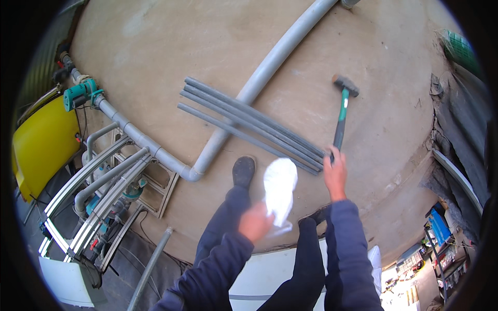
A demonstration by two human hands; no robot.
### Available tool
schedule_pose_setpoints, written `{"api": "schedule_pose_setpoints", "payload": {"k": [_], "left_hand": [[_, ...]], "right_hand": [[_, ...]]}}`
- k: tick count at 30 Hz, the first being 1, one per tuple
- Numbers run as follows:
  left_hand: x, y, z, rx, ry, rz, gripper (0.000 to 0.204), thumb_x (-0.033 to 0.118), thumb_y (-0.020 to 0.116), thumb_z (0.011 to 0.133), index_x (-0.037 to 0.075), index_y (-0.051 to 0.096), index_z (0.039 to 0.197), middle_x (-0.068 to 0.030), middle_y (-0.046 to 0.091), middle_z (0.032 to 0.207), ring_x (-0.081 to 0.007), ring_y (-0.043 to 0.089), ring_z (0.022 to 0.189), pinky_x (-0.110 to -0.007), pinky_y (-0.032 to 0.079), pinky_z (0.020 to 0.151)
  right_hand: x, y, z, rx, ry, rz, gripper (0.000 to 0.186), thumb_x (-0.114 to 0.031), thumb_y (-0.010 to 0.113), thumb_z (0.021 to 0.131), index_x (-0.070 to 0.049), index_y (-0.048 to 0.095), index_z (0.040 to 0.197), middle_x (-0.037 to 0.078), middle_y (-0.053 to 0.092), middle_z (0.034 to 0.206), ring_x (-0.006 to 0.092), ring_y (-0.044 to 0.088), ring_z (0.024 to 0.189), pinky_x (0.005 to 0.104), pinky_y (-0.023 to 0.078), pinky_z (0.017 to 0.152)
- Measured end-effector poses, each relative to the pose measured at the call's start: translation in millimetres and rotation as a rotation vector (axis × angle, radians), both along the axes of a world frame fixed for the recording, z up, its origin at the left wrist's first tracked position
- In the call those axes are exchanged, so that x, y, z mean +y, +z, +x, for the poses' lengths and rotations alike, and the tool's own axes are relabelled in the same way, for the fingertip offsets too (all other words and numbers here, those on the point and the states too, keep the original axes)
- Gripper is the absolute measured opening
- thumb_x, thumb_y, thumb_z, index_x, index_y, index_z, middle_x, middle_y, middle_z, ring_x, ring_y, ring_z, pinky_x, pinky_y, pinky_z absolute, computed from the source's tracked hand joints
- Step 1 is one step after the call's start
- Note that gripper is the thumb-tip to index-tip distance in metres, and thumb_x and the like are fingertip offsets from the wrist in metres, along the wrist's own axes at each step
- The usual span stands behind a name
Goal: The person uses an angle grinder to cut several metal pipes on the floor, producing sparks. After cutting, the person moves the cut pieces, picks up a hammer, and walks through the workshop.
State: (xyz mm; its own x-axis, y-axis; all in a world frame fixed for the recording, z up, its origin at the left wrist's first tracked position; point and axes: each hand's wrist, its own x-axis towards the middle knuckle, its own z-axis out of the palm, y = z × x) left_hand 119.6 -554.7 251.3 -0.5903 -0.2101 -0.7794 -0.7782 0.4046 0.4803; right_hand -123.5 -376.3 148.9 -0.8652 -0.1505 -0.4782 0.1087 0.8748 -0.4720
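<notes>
My left hand (255, 223), slightly blurred, is closed on a white cloth (280, 186) that sticks up from the fingers. Its exact kind is hard to tell because it is bright and smeared. My right hand (336, 175) grips the lower end of a sledgehammer (341, 116), whose handle is green and black. The hammer's dark, blocky head points away from me, and whether it rests on the floor I cannot tell. Left of the hammer, several grey pipes (244, 116) lie side by side, their near right ends close to my right hand.
A thick grey pipe (275, 65) runs under the loose pipes to an elbow joined to a pipe line with a green pump (80, 95). Metal frames (104, 197) and a yellow panel (44, 145) stand left. Dark sheeting (459, 111) and cluttered shelves (441, 249) are right.
</notes>
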Motion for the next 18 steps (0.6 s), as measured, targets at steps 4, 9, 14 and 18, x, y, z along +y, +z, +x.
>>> {"api": "schedule_pose_setpoints", "payload": {"k": [4, 9, 14, 18], "left_hand": [[-50.1, -33.9, -31.0, 0.293, -0.021, -0.285, 0.033, 0.019, 0.073, 0.091, -0.001, 0.063, 0.116, -0.0242, 0.066, 0.113, -0.043, 0.067, 0.097, -0.052, 0.056, 0.084], [-130.3, -99.2, -101.2, 0.458, -0.364, -0.342, 0.054, 0.009, 0.074, 0.085, -0.003, 0.058, 0.135, -0.0233, 0.061, 0.139, -0.044, 0.06, 0.125, -0.048, 0.05, 0.107], [-152.2, -137.3, -142.7, 0.312, -0.86, -0.439, 0.076, 0.035, 0.082, 0.087, 0.006, 0.052, 0.15, -0.0185, 0.036, 0.169, -0.0404, 0.033, 0.157, -0.057, 0.028, 0.127], [-142.1, -160.3, -146.9, 0.194, -1.217, -0.546, 0.115, 0.059, 0.092, 0.067, 0.013, 0.045, 0.161, -0.0193, 0.017, 0.178, -0.0379, 0.014, 0.166, -0.058, 0.013, 0.133]], "right_hand": [[70.4, 92.4, 14.0, -0.188, 0.192, 0.05, 0.034, -0.011, 0.066, 0.096, -0.022, 0.074, 0.126, 0.017, 0.059, 0.103, 0.039, 0.065, 0.09, 0.0461, 0.053, 0.081], [104.4, 134.4, 28.4, -0.274, 0.082, 0.032, 0.028, -0.012, 0.067, 0.095, -0.02, 0.078, 0.12, 0.013, 0.061, 0.098, 0.0317, 0.065, 0.088, 0.0413, 0.053, 0.079], [126.5, 126.1, 21.0, -0.393, -0.271, -0.156, 0.029, -0.013, 0.066, 0.097, -0.018, 0.075, 0.125, 0.007, 0.06, 0.093, 0.0231, 0.06, 0.08, 0.0369, 0.049, 0.072], [160.8, 136.9, 14.1, -0.681, -0.788, -0.467, 0.042, -0.02, 0.062, 0.106, -0.01, 0.058, 0.146, -0.003, 0.052, 0.082, 0.0026, 0.04, 0.054, 0.0214, 0.03, 0.046]]}}
